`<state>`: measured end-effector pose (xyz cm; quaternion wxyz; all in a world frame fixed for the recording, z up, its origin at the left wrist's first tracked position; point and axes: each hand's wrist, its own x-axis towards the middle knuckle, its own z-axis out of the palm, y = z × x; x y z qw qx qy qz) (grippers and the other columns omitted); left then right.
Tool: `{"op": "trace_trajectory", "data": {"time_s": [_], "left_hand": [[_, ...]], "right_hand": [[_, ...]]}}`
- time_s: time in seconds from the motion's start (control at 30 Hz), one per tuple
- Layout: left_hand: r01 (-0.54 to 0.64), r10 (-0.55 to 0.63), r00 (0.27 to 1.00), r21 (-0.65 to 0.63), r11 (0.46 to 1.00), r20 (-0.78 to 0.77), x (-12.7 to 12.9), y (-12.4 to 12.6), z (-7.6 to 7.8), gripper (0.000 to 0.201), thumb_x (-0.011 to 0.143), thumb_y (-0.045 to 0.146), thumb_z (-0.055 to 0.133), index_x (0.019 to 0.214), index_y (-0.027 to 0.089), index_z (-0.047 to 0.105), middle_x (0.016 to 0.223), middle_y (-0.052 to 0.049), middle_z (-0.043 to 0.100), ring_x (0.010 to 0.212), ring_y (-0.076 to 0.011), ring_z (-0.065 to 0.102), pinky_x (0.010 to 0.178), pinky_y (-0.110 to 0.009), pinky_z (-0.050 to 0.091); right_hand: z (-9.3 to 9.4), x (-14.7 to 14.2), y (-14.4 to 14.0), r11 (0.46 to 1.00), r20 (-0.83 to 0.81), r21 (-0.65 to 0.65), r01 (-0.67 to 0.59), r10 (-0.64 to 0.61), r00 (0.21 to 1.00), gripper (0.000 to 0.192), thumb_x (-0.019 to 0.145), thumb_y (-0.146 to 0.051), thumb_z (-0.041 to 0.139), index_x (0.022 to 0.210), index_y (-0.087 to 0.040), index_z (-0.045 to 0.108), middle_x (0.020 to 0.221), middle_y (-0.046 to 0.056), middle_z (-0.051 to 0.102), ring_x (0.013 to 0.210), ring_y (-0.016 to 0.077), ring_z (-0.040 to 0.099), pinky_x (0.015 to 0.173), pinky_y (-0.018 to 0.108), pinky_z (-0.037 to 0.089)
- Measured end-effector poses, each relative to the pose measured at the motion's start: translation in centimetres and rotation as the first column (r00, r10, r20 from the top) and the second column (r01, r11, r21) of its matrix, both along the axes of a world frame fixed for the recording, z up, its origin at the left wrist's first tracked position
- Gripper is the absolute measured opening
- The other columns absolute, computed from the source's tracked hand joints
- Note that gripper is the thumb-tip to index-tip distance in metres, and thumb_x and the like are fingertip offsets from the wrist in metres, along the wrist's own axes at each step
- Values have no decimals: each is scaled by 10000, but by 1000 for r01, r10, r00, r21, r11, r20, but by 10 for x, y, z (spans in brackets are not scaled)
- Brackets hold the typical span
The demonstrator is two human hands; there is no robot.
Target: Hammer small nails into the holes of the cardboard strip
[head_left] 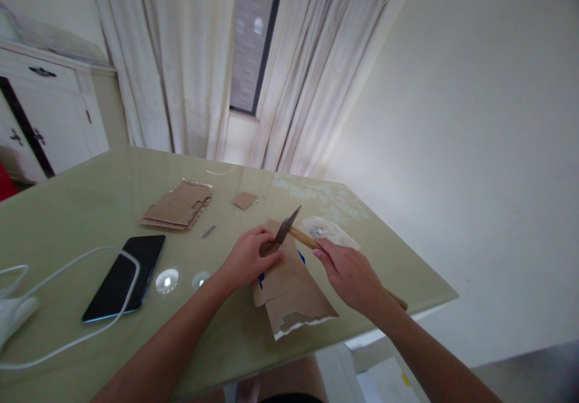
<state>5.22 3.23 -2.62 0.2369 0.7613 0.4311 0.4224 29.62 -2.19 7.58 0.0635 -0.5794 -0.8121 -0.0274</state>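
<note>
My left hand (pixel 248 259) lies flat with curled fingers on a torn piece of brown cardboard (pixel 289 291), pressing it onto the pale green, glossy worktop (pixel 81 204); the cardboard sits near the worktop's edge closest to me, its lower edge ragged with the corrugated ribs laid bare and a bit of blue print showing that I cannot read. My right hand (pixel 350 276) is clenched around the wooden handle of a small knife (pixel 294 229), whose dark, pointed metal blade slants up toward 11 o'clock, its lower part touching the cardboard just beside my left fingertips. At 1 o'clock from the blade lies a crumpled bit of clear plastic wrap (pixel 325 229). At 10 o'clock from my left hand rests a flat stack of corrugated cardboard pieces (pixel 178 205), ribbed on top, and at 12 o'clock a small square cardboard scrap (pixel 245 200). Between the stack and my hand lies a thin grey metal sliver (pixel 208 231). At 9 o'clock a black smartphone (pixel 124 276) lies with its glossy, dark screen up, no brand visible, and a white cable (pixel 67 258) loops over it. Cream curtains (pixel 181 59) hang behind the worktop, with a white cabinet (pixel 49 113) off at 10 o'clock.
</note>
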Motion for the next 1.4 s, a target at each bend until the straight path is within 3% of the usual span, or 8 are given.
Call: {"op": "trace_trajectory", "data": {"time_s": [0.17, 0.27, 0.93, 1.07, 1.2, 1.27, 1.33, 1.4], "left_hand": [[-1, 1, 1000, 6, 1000, 23, 3, -1, -3, 447, 808, 382, 894, 1194, 209, 752, 1245, -106, 735, 1165, -314, 691, 1068, -443, 531], [4, -5, 999, 13, 1000, 36, 4, -2, -4, 516, 816, 364, 892, 1279, 227, 711, 1305, -102, 712, 1229, -319, 668, 1119, -470, 513], [18, -20, 997, 24, 1000, 68, 5, -3, -5, 633, 838, 342, 877, 1408, 237, 622, 1374, -105, 673, 1291, -313, 642, 1154, -483, 501], [11, -13, 997, 19, 1000, 78, 5, -4, -5, 624, 837, 327, 875, 1401, 237, 623, 1353, -99, 683, 1282, -310, 644, 1152, -485, 498], [0, 0, 995, 9, 1000, 97, 5, -6, -5, 651, 832, 327, 871, 1422, 229, 613, 1366, -108, 676, 1282, -316, 642, 1138, -487, 507], [-9, 11, 994, -16, 1000, 109, 5, -7, -6, 665, 836, 323, 862, 1441, 227, 601, 1390, -113, 665, 1275, -315, 642, 1116, -486, 519], [-20, 24, 992, -35, 999, 125, 6, -9, -6, 676, 837, 327, 860, 1452, 231, 596, 1411, -113, 653, 1251, -306, 645, 1074, -467, 539], [-39, 44, 985, -34, 999, 166, 7, -11, -5, 647, 850, 355, 852, 1441, 241, 615, 1412, -110, 647, 1191, -285, 656, 996, -426, 563]], "right_hand": [[-1, 0, -1, 999, -25, 24, 26, -25, 999, 292, 1163, -335, 439, 1206, -217, 703, 1005, 93, 818, 903, 284, 772, 701, 332, 390], [-6, 0, -2, 1000, 6, -19, -5, 5, 1000, 294, 1163, -345, 447, 1181, -228, 717, 1004, 86, 821, 890, 282, 776, 691, 329, 398], [-17, 3, 3, 999, 11, -31, -22, 23, 1000, 291, 1165, -348, 442, 1207, -238, 709, 1042, 93, 830, 908, 275, 782, 713, 323, 421], [-19, 5, 4, 999, -48, 9, -31, 32, 998, 318, 1166, -364, 422, 1224, -231, 706, 1067, 103, 826, 921, 281, 772, 722, 330, 422], [-19, 11, 10, 996, -64, -22, -86, 84, 994, 319, 1150, -366, 433, 1170, -230, 721, 942, 87, 804, 842, 274, 745, 691, 332, 388], [-17, 17, 20, 995, -135, -18, -102, 99, 986, 308, 1129, -386, 469, 1104, -230, 733, 881, 75, 771, 803, 258, 708, 682, 327, 376], [-18, 20, 35, 993, -339, -35, -112, 94, 936, 304, 1096, -420, 515, 1011, -219, 727, 818, 54, 709, 745, 224, 647, 656, 312, 375], [-23, 20, 55, 973, -637, -167, -157, 15, 771, 334, 1057, -477, 552, 939, -201, 697, 714, 4, 585, 602, 163, 521, 568, 281, 340]]}}
